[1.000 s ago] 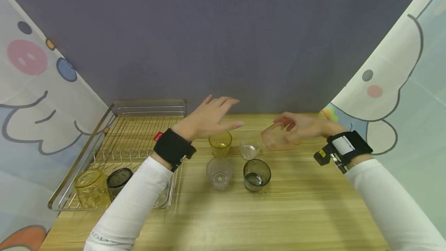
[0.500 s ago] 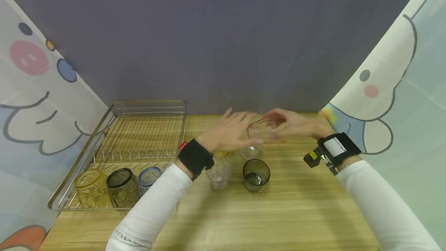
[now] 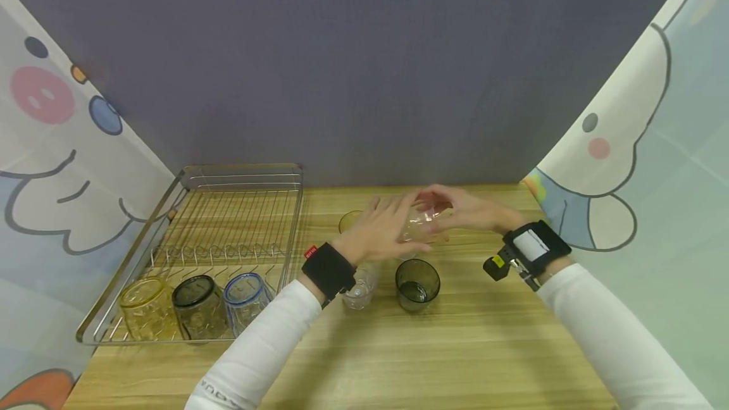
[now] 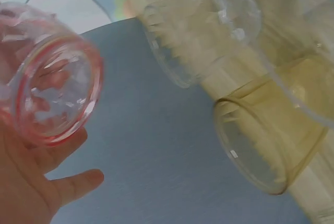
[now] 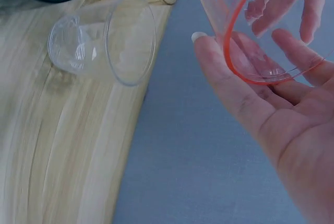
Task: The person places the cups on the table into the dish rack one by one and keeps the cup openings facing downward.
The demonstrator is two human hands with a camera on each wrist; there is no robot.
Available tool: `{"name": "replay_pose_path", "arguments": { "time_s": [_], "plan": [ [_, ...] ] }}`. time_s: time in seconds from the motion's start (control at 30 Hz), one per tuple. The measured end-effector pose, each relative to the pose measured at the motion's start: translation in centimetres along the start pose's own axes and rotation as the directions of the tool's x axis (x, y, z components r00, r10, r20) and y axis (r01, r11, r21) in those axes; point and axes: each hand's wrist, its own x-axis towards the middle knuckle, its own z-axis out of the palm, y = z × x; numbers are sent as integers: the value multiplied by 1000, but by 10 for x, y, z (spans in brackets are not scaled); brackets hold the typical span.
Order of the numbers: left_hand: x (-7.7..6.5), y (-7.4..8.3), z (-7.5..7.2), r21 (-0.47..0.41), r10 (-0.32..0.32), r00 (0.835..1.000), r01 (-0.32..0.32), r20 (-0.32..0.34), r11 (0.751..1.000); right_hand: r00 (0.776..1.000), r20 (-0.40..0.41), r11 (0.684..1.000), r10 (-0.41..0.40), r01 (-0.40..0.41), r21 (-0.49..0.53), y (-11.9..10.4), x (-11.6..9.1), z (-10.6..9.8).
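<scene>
A clear pink-tinted drinking glass (image 3: 417, 225) is held tilted in the air by my right hand (image 3: 469, 211). Its reddish rim (image 5: 227, 46) faces the right wrist view, with fingers visible through the wall. My left hand (image 3: 376, 233) reaches to the glass's other end, fingers fairly straight; in the left wrist view its thumb stands apart beside the glass's base (image 4: 57, 93). Whether the left fingers touch the glass is unclear. Below the hands stand a dark grey glass (image 3: 417, 285), a clear glass (image 3: 359, 290), a yellow glass (image 4: 276, 125) and another clear glass (image 5: 99, 41).
A wire drying rack (image 3: 245, 207) lies on the left of the wooden table (image 3: 455, 353). Upside-down yellow (image 3: 147, 309), dark grey (image 3: 199, 307) and blue-rimmed (image 3: 247, 299) glasses stand along its front. A grey panel (image 3: 364, 68) closes the back; printed sheets flank both sides.
My left hand has moved right, from over the yellow glass to the pink glass. My right hand has brought the pink glass left toward it. More of the rack's glasses now show.
</scene>
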Motion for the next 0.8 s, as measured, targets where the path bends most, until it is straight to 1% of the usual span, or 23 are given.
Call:
{"name": "replay_pose_path", "arguments": {
  "time_s": [0.13,0.17,0.23,0.27,0.33,0.43,0.5,0.6,0.63,0.7,0.77,0.8],
  "plan": [
    [-2,-3,7,-6,25,999,-25,-46,1000,1000,1,1000,-5,5,6,1,2,3],
    [-2,-4,8,-29,29,998,-30,-55,999,1000,0,1000,-7,7,7,1,2,3],
    [-3,-5,10,-95,30,997,-36,-65,995,1000,-3,1000,-12,12,13,0,3,4],
    [-4,-6,10,-142,25,998,-34,-66,989,1000,-4,1000,-15,15,18,0,3,4],
    [-6,-7,11,-236,7,998,-23,-68,971,1000,-7,999,-25,25,24,-1,4,5],
    [-9,-11,11,-359,-36,997,7,-73,933,999,-18,999,-42,42,33,-2,6,5],
    [-11,-12,11,-420,-57,995,18,-82,907,998,-21,998,-52,53,43,-3,7,6],
    [-13,-15,12,-512,-80,992,21,-94,859,998,-29,996,-56,58,64,-5,8,7],
    [-14,-16,13,-548,-85,992,17,-98,836,998,-32,996,-57,59,65,-5,8,8],
    [-15,-19,15,-601,-95,989,7,-115,800,997,-43,996,-59,62,70,-6,9,9],
    [-16,-20,18,-654,-117,983,-4,-142,756,997,-56,995,-61,65,70,-6,9,10],
    [-16,-20,19,-684,-132,978,-15,-163,729,996,-60,995,-62,66,73,-6,9,11]
  ]
}}
